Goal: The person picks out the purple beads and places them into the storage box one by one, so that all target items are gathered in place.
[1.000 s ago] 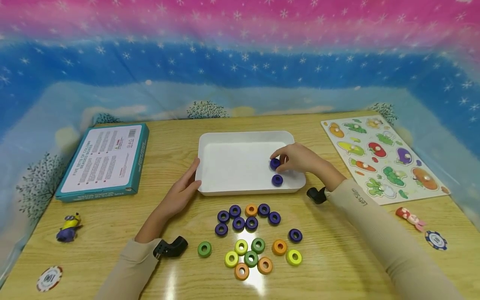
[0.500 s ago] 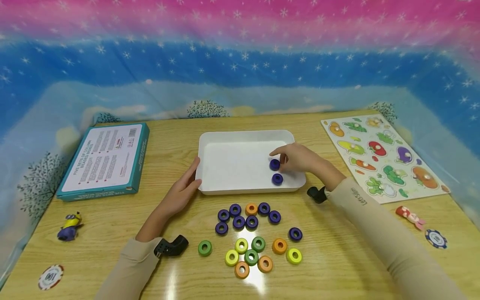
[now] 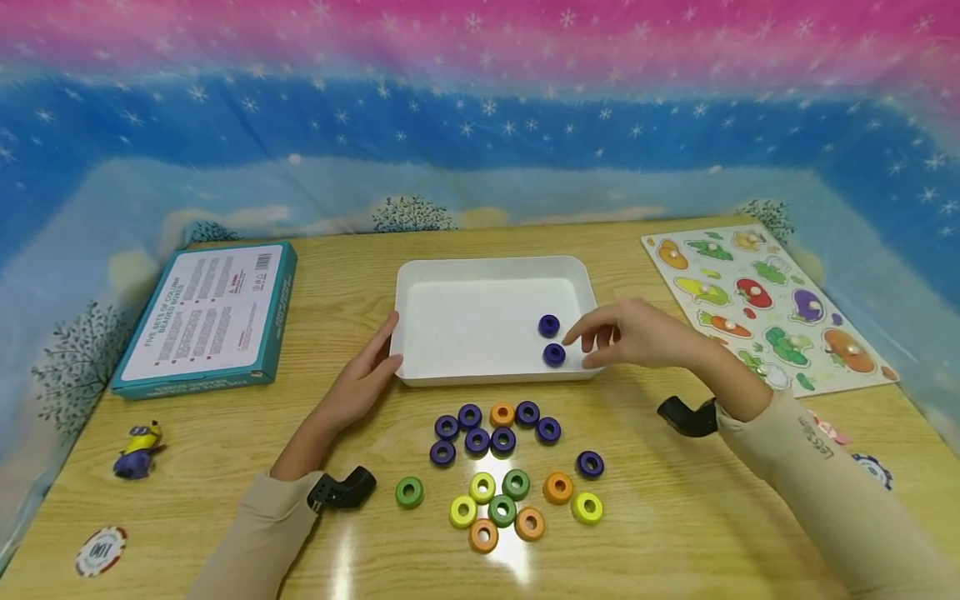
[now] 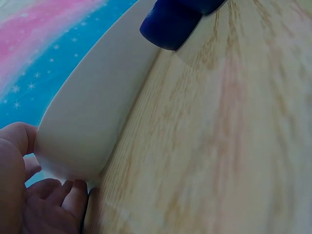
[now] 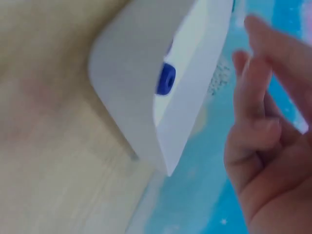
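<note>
In the head view, my left hand (image 3: 358, 379) touches the left side of a white rectangular tray (image 3: 480, 379), thumb near its front corner. The left wrist view shows its fingers against the tray's end wall (image 4: 83, 107). Two purple ring-shaped beads (image 3: 549, 325) lie inside the tray at the right, one in front of the other. My right hand (image 3: 637, 333) is over the tray's right rim, its fingers loosely bent and holding nothing, fingertips just right of the front purple bead (image 3: 554, 355). In the right wrist view, that hand (image 5: 268, 141) appears empty beside the tray.
Several purple beads (image 3: 477, 442) and one orange bead (image 3: 502, 414) lie in front of the tray, with green, yellow and orange beads (image 3: 530, 524) nearer. A teal box (image 3: 206, 317) stands left, a vegetable puzzle board (image 3: 772, 308) right. A small yellow figure (image 3: 138, 450) and poker chips (image 3: 101, 551) lie around.
My right hand has let go of the rear purple bead, leaving it in the tray, and has moved right and nearer. The left hand has stayed at the tray.
</note>
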Demonstrator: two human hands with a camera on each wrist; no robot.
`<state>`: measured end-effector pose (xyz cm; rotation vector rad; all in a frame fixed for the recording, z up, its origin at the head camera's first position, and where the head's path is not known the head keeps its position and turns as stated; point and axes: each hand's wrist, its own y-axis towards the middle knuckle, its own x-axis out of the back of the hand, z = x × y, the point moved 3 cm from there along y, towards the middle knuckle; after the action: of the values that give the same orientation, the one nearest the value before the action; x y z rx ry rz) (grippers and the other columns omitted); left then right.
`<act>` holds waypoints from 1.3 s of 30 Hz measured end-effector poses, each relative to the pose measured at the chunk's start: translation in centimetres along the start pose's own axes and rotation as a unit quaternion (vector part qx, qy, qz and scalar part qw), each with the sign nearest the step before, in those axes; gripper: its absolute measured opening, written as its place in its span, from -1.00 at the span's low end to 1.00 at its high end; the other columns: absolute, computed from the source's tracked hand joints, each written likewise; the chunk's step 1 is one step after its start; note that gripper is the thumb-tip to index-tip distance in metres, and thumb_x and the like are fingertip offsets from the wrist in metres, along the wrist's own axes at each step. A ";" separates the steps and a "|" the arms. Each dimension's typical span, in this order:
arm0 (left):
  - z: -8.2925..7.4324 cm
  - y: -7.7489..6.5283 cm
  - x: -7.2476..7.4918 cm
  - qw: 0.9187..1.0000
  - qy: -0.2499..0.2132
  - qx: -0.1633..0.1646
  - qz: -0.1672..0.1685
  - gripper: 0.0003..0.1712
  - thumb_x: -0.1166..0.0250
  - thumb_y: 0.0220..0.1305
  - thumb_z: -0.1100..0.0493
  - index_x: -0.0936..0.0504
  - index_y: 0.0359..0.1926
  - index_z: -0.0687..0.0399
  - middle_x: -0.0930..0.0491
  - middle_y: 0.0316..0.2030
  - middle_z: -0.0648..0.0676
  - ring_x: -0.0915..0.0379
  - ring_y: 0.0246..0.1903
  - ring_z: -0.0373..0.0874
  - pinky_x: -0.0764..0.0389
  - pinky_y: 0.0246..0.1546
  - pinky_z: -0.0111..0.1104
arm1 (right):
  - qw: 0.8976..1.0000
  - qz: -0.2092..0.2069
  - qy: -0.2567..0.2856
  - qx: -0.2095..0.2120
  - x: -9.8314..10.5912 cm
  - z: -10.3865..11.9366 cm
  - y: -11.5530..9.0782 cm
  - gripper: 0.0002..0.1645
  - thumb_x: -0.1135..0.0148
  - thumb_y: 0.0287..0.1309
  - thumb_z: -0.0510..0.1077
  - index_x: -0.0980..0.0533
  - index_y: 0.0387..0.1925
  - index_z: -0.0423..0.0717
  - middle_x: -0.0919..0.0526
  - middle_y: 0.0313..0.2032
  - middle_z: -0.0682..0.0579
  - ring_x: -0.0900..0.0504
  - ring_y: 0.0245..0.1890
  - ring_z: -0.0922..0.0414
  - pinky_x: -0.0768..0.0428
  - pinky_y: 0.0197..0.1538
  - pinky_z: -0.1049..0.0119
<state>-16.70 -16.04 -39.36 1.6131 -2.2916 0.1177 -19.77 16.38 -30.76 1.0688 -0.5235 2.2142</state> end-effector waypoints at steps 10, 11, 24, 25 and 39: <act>0.1 0.0 0.1 1.000 -0.005 0.002 0.001 -0.37 0.11 0.27 0.17 0.17 0.28 0.03 0.22 0.26 -0.05 0.30 0.20 -0.30 0.10 0.14 -0.33 | 0.984 0.108 0.101 0.095 -4.6 0.1 -4.0 -0.64 -0.30 -0.19 -0.16 -0.51 -0.21 -0.03 -0.52 -0.48 0.13 -0.42 -0.55 0.30 -0.42 -0.56 0.44; 0.1 0.0 0.1 1.000 -0.005 0.002 -0.001 -0.37 0.10 0.27 0.17 0.17 0.28 0.03 0.22 0.26 -0.06 0.30 0.20 -0.30 0.10 0.14 -0.33 | 0.982 0.115 0.113 0.094 -5.0 0.1 -4.2 -0.62 -0.30 -0.19 -0.16 -0.50 -0.20 -0.03 -0.51 -0.47 0.11 -0.42 -0.56 0.30 -0.42 -0.56 0.44; 0.1 -0.1 0.2 1.000 -0.003 0.003 -0.007 -0.38 0.11 0.27 0.17 0.16 0.28 0.00 0.21 0.26 -0.07 0.30 0.20 -0.31 0.10 0.14 -0.32 | 0.979 0.143 0.113 0.092 -7.4 0.7 -4.3 -0.63 -0.30 -0.21 -0.06 -0.48 -0.23 0.09 -0.48 -0.46 0.20 -0.42 -0.55 0.26 -0.41 -0.55 0.47; 0.1 -0.1 0.2 1.000 -0.003 0.004 -0.008 -0.38 0.11 0.27 0.18 0.15 0.28 0.02 0.20 0.26 -0.07 0.29 0.20 -0.31 0.09 0.14 -0.32 | 0.979 0.143 0.109 0.093 -7.4 0.7 -4.2 -0.63 -0.30 -0.21 -0.07 -0.48 -0.23 0.09 -0.48 -0.45 0.21 -0.42 -0.55 0.27 -0.42 -0.55 0.47; -2.9 -0.5 -0.1 1.000 0.013 0.025 -0.008 -0.40 0.12 0.26 0.29 0.14 0.26 0.21 0.19 0.25 0.11 0.26 0.21 -0.16 0.07 0.13 -0.25 | 1.000 0.006 0.018 0.025 -1.1 0.1 -1.5 -0.61 -0.21 -0.12 0.07 -0.45 -0.16 0.13 -0.44 -0.53 0.21 -0.31 -0.62 0.24 -0.29 -0.59 0.41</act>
<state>-15.59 -15.35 -36.72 1.6446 -2.2721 0.1918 -18.17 17.03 -31.46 1.0510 -0.4620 2.2625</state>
